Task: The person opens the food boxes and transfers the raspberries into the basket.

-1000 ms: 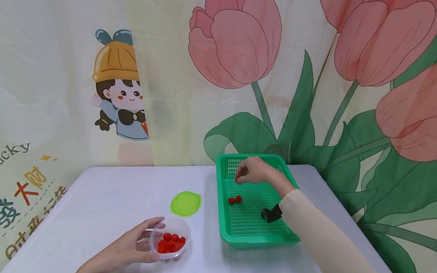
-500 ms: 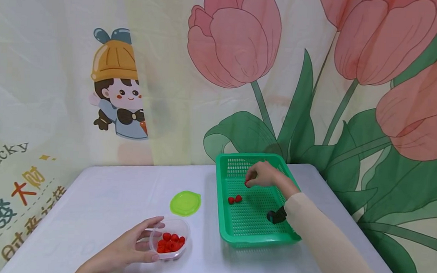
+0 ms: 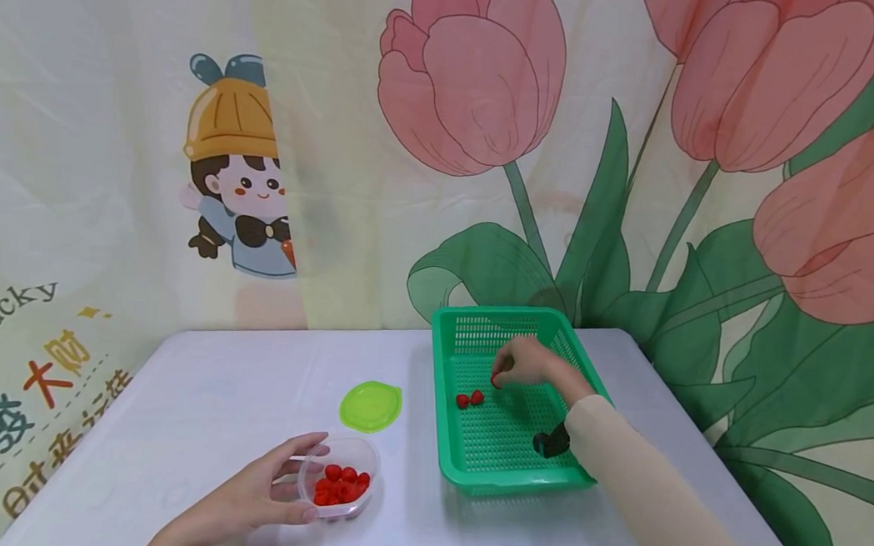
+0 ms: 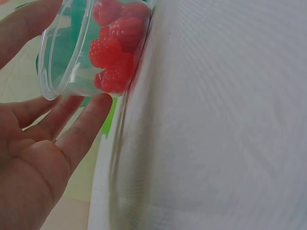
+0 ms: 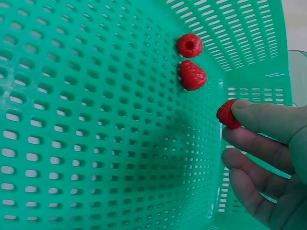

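My left hand (image 3: 254,491) holds a clear plastic cup (image 4: 72,72) on the table, thumb on one side and fingers on the other. Several red raspberries (image 3: 341,486) lie in the cup. Over the green plastic basket (image 3: 442,390), my right hand (image 3: 532,362) pinches one raspberry (image 5: 227,114) between thumb and index finger, its other fingers loosely bent. Two more raspberries, one (image 5: 190,45) with its hollow end showing and another (image 5: 193,75) beside it, rest on the perforated basket floor. The right wrist bears a black camera (image 3: 551,440).
A bright green lid (image 3: 371,407) lies flat on the white-covered table (image 3: 249,395), between the cup and the basket's left side. Behind the table hangs a printed cloth (image 3: 353,176) with tulips, close to the basket's far rim.
With the raspberry between its fingers, my right hand has shifted right and then nearer, lower over the basket floor. The left hand and cup have stayed in place.
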Demonstrator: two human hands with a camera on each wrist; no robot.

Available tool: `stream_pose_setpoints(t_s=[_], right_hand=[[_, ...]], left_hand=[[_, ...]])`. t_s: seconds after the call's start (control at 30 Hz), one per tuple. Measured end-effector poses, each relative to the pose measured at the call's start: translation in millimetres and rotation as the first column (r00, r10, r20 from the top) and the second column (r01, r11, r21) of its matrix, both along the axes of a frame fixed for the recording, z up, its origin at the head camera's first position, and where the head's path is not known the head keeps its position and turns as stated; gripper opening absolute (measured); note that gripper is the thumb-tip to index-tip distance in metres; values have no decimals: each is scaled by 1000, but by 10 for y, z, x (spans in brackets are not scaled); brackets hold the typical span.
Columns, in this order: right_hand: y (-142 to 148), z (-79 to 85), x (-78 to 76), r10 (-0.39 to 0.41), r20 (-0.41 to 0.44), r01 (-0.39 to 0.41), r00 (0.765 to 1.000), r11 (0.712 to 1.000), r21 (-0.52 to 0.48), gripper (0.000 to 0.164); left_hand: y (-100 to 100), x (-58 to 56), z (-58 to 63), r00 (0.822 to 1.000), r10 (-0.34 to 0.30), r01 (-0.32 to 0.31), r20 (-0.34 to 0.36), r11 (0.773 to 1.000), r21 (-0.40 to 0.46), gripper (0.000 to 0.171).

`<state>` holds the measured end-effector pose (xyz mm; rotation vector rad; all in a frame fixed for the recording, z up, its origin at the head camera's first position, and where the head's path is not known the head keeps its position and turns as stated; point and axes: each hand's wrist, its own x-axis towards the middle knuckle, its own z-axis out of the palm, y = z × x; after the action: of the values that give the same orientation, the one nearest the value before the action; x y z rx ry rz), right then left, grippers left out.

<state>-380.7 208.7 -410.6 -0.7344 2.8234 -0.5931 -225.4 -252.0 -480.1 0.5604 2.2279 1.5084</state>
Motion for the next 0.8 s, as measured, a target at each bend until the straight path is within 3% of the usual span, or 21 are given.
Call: stream_pose_setpoints(t_s=[0.23, 0.8], right_hand=[[2, -113, 13, 5, 13, -5, 1000, 1000, -13, 6], [-77, -212, 41, -36, 27, 36, 999, 999, 17, 4]], left_hand=[[-2, 6, 12, 1000, 5, -4, 2, 1000, -7, 90], [-4, 13, 4, 1000, 9, -9, 9, 1000, 7, 91]])
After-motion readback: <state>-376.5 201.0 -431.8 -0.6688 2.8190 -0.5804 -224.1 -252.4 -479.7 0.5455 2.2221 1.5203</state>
